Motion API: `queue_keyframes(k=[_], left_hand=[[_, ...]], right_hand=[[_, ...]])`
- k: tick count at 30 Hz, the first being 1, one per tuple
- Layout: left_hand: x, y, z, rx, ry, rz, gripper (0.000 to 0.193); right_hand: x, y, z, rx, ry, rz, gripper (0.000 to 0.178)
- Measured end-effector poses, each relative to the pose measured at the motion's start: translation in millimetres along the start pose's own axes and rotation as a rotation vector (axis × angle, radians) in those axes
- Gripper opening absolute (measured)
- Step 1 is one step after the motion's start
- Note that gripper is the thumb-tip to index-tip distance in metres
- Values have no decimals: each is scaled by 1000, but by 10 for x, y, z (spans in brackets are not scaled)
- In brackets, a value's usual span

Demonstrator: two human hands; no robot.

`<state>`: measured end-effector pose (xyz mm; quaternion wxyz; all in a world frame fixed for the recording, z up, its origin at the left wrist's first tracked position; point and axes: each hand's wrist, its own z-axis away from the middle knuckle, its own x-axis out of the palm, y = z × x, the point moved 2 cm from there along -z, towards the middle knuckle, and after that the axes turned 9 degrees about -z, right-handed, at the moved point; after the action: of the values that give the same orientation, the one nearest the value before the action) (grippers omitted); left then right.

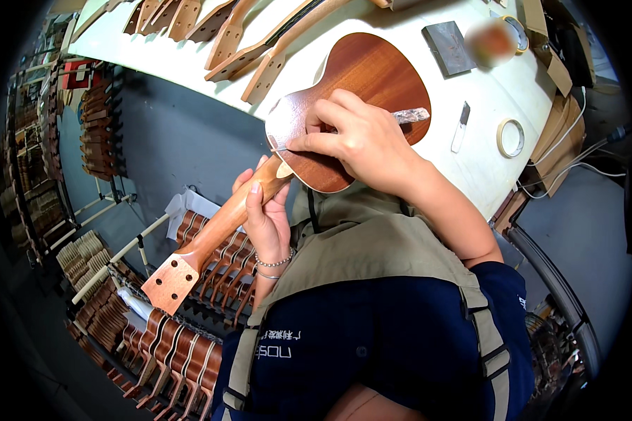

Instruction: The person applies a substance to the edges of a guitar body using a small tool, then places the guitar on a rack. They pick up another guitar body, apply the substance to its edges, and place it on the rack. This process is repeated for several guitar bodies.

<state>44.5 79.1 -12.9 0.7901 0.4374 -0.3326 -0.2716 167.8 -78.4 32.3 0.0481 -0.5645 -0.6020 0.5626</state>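
Observation:
A small ukulele body (372,74) with a reddish-brown wooden back rests on the white table's edge, its neck (221,217) slanting down to the left. My left hand (268,214) is wrapped round the neck near the heel, fingers closed on it. Over the body, my right hand (361,137) grips a slim tool with a tape-wrapped handle (411,116). Its thin tip reaches the seam where the heel meets the body. Most of the tool is hidden under my palm, so its exact kind cannot be told.
Several unfinished necks (260,77) lie along the table's far left. A utility knife (461,128), a tape roll (510,137) and a dark flat block (448,49) lie on the right, near a blurred brown item (490,43). Racks of necks (179,351) stand below left. Cables (576,165) hang at right.

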Motion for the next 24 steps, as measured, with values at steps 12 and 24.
queue_keyframes(k=[12, 24], left_hand=[[3, 0, -14, 8, 4, 17, 32], [17, 17, -46, 7, 0, 0, 33]], right_hand=[[14, 24, -25, -74, 55, -21, 27], [-80, 35, -2, -83, -78, 16, 29]])
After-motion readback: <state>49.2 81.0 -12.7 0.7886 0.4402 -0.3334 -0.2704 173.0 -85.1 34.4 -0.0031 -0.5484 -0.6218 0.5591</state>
